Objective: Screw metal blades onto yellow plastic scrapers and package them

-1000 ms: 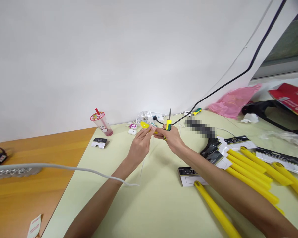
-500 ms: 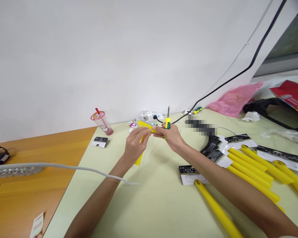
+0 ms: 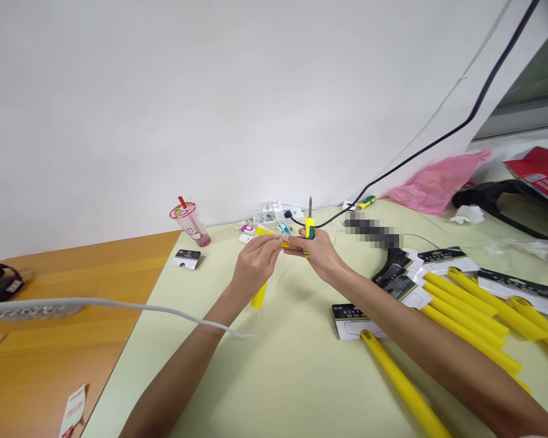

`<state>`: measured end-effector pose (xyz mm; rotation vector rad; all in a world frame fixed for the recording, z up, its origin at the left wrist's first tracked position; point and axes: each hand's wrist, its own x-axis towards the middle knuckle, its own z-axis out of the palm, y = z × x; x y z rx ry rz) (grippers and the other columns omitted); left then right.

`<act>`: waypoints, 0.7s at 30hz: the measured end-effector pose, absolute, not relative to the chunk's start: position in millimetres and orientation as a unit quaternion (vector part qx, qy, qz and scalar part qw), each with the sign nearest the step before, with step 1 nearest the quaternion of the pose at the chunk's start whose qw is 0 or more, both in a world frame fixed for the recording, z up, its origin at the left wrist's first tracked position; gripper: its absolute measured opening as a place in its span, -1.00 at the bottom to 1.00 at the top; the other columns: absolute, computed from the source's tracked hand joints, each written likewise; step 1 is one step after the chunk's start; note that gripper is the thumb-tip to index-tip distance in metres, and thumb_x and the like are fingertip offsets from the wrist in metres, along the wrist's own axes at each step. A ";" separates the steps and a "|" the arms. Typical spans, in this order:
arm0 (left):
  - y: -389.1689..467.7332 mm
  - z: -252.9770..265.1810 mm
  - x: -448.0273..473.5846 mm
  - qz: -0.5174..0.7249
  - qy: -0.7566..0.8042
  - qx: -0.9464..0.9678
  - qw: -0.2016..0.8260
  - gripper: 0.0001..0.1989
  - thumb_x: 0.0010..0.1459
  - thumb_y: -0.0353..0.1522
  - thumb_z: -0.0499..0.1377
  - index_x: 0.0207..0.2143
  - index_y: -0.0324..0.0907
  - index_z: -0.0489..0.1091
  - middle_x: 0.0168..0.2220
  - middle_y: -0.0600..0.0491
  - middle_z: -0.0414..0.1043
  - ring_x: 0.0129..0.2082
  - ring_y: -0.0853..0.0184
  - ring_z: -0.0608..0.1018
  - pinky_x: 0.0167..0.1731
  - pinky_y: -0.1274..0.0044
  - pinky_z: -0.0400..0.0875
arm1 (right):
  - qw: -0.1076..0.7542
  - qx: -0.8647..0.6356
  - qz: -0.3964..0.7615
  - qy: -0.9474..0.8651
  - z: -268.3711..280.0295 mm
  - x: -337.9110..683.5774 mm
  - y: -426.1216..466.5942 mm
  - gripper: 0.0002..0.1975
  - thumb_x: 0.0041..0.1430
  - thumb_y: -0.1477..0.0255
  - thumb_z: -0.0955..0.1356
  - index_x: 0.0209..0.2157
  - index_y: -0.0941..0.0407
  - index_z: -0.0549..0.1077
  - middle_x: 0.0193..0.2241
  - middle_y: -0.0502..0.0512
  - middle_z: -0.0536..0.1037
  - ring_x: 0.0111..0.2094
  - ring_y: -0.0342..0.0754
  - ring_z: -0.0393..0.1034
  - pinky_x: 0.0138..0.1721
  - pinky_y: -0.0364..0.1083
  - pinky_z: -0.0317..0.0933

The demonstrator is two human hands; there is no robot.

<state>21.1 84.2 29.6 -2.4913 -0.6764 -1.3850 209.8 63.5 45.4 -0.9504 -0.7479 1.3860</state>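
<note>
In the middle of the view my left hand (image 3: 256, 261) is closed, its fingertips pinching a yellow tool (image 3: 258, 297). The tool has a flat bar-like head pointing up and left and a part hanging below my left hand; its middle is hidden by fingers. My right hand (image 3: 320, 250) is closed around a yellow-and-green screwdriver (image 3: 309, 227), which stands upright with its metal tip up. The right thumb and fingers also reach the head of the yellow tool, and both hands meet there above the table.
Several yellow handles (image 3: 468, 310) and black-and-white cards (image 3: 450, 260) lie at right, with one handle (image 3: 399, 380) nearer me. At the back are a drink cup (image 3: 192, 226), a power strip (image 3: 267, 213), another screwdriver (image 3: 368, 202) and a pink bag (image 3: 438, 182). A grey cable (image 3: 119, 302) crosses at left.
My left fingers have shifted along the yellow tool's head and closed more tightly near the right hand. The screwdriver stays upright in my right hand. The view has moved slightly.
</note>
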 end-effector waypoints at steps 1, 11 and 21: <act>83.8 28.0 22.4 -0.463 -0.240 -0.847 0.100 -0.81 0.43 -0.46 0.23 0.04 -0.12 0.53 -0.05 -0.07 0.71 0.00 0.19 0.73 0.10 0.32 0.65 | 0.608 -0.410 0.604 -0.312 43.7 209.5 64.1 -0.31 -0.38 0.32 0.78 -0.44 0.04 0.29 -0.51 -0.07 0.57 -0.37 0.00 0.66 -0.09 0.03 0.66; 82.7 27.8 26.1 -0.516 -0.288 -0.805 -0.050 -0.80 0.44 -0.42 0.21 -0.02 -0.07 0.62 0.02 -0.08 0.70 0.12 0.17 0.70 0.20 0.31 0.62 | 0.605 -0.391 0.617 -0.318 55.0 203.3 52.7 -0.37 -0.20 0.08 0.73 -0.46 0.04 0.32 -0.37 0.05 0.64 -0.10 0.07 0.65 0.06 0.02 0.52; 77.9 31.5 41.5 -0.696 -0.370 -0.403 -0.464 -0.57 -0.04 -0.32 0.61 -0.14 -0.19 0.58 -0.19 -0.02 0.67 -0.16 0.28 0.71 -0.04 0.45 0.62 | 0.496 -0.411 0.395 -0.655 70.3 207.9 51.3 -0.52 0.32 -0.11 0.41 -0.17 0.04 0.55 -0.06 0.14 0.69 0.09 0.17 0.55 0.12 0.06 0.37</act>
